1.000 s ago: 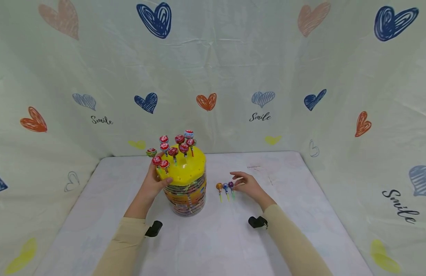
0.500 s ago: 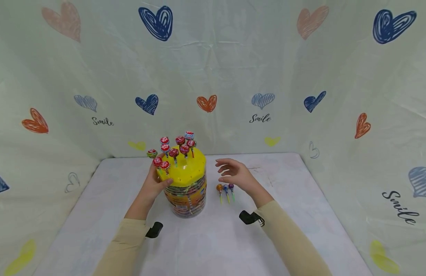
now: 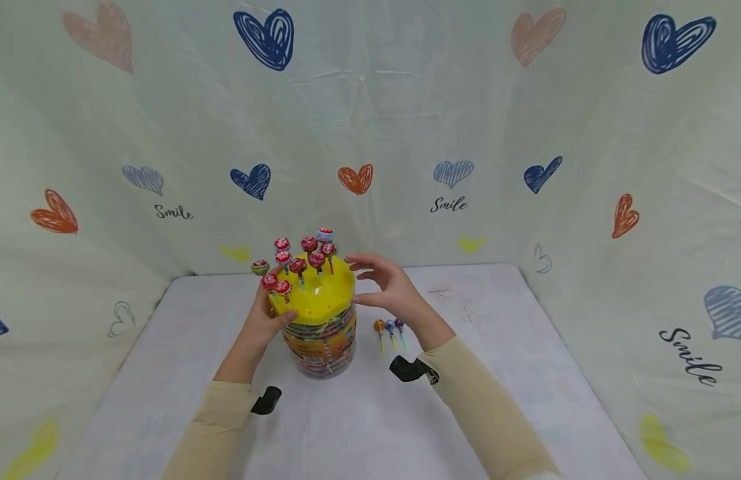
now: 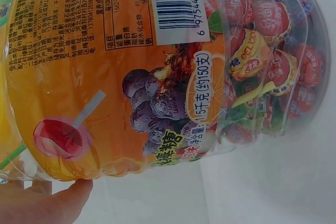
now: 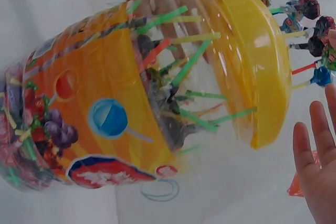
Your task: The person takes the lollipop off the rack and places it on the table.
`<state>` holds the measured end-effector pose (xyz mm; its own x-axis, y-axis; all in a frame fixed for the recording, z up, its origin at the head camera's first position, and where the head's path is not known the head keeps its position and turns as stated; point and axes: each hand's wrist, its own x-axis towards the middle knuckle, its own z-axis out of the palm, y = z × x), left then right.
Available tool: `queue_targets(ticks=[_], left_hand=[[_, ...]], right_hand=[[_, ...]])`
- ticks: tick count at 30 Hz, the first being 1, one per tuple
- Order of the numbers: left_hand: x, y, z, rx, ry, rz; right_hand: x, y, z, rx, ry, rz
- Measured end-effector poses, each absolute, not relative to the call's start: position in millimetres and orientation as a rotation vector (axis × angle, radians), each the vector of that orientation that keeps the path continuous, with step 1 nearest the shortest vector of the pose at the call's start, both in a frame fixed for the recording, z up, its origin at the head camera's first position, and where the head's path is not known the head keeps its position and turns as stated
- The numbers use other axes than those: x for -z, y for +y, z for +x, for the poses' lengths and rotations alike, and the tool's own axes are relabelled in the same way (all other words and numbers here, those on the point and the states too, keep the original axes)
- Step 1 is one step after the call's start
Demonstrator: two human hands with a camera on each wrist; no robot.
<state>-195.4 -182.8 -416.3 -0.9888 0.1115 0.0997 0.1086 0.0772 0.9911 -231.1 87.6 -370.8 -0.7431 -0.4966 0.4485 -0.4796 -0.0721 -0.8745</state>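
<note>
Table: white cloth | lollipop jar: rigid, smooth, likely heavy; grip wall | left hand holds jar | right hand fingers spread, empty.

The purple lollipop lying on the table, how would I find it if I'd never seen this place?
Start at the big candy jar with the yellow lid in the middle of the white table. Just to its right, three loose lollipops lie in a short row. The purple lollipop is the one farthest from the jar, beside the blue one and past the orange one.
</note>
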Motion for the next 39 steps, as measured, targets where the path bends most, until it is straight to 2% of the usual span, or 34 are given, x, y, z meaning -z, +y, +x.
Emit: queue_targets(ticks=[14,39], left_hand=[[413.6,-181.8,-192.4,-2.122,2.295,0.217],[414.5,-181.4,-192.7,-2.127,2.305,0.230]], right_hand=[[361.9,65.4,-232.7,1.903,2.136,-1.168],[352.3,66.0,-232.0,2.005,2.109,-1.183]])
